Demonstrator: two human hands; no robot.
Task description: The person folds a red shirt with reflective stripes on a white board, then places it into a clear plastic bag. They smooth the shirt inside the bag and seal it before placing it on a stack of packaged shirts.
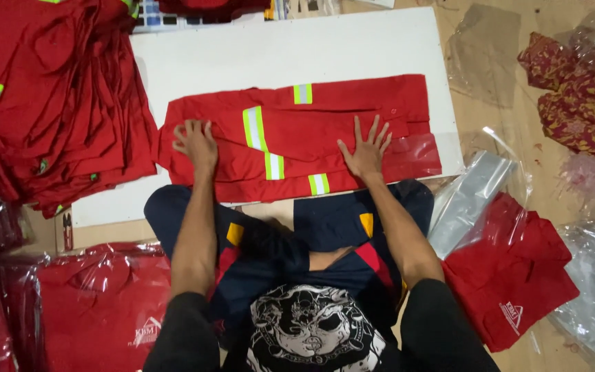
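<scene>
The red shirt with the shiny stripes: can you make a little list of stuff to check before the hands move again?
1. Shirt lies folded on the white board: ok.
2. Left hand pressed flat on the shirt's left end: ok.
3. Right hand spread flat on the shirt's right half: ok.
4. Shirt fully on the board: cannot tell, its near edge reaches the board's edge by the knees.
5. Clear bag close by on the right: ok.
6. Pile of red shirts kept off the folded one: not ok, it touches or overlaps the shirt's left end.
</scene>
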